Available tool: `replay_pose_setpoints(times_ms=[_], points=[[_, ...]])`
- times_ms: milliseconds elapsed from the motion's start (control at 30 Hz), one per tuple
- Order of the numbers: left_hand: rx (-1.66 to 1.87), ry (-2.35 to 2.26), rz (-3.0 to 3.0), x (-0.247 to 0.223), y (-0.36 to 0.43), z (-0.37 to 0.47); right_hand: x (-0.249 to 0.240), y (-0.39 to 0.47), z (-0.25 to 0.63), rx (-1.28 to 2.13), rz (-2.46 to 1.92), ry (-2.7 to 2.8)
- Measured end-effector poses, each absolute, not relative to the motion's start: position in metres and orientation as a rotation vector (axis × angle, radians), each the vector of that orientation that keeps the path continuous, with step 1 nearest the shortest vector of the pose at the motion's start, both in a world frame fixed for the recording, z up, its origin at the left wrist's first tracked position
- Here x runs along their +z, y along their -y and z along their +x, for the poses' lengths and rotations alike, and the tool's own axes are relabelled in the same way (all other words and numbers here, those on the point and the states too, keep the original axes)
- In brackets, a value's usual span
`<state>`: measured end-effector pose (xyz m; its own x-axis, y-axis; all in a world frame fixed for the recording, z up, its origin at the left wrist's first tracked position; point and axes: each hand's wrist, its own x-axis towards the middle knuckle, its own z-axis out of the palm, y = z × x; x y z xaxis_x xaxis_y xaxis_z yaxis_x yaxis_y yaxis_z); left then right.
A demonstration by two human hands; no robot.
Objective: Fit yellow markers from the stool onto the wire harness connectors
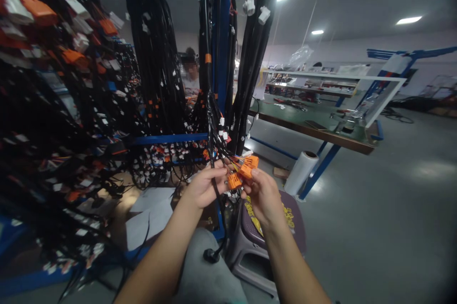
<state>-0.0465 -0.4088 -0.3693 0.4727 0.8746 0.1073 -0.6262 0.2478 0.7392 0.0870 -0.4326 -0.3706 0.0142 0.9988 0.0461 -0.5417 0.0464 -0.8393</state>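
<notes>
Several orange connectors [247, 169] on thin coloured wires sit between my two hands, at the end of a black wire harness [210, 104] that hangs from above. My left hand [207, 185] is closed around the wires, beside the lowest orange connector [234, 181]. Between thumb and fingers, my right hand [264, 189] pinches another orange connector. Small white connectors [223, 135] dangle on the harness just above. A black cable runs down past my left hand to a round black plug [211, 255] resting on my leg.
Bundles of black harnesses hang on a blue rack [171, 139] to the left. A plastic stool [250, 228] with yellow items on it stands below my right hand. Right of it are a roll of clear film [302, 173] and a green-topped workbench [307, 120]. Another person is behind the rack.
</notes>
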Motion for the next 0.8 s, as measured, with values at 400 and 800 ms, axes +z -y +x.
replay_pose_setpoints(times_ms=[400, 800], points=[[1.010, -0.479, 0.737, -0.362, 0.410, -0.043, -0.375, 0.433, 0.083, 1.392, -0.752, 0.917], [0.981, -0.337, 0.846, -0.345, 0.420, -0.081, -0.402, 0.391, 0.120, 1.035, -0.910, 1.058]])
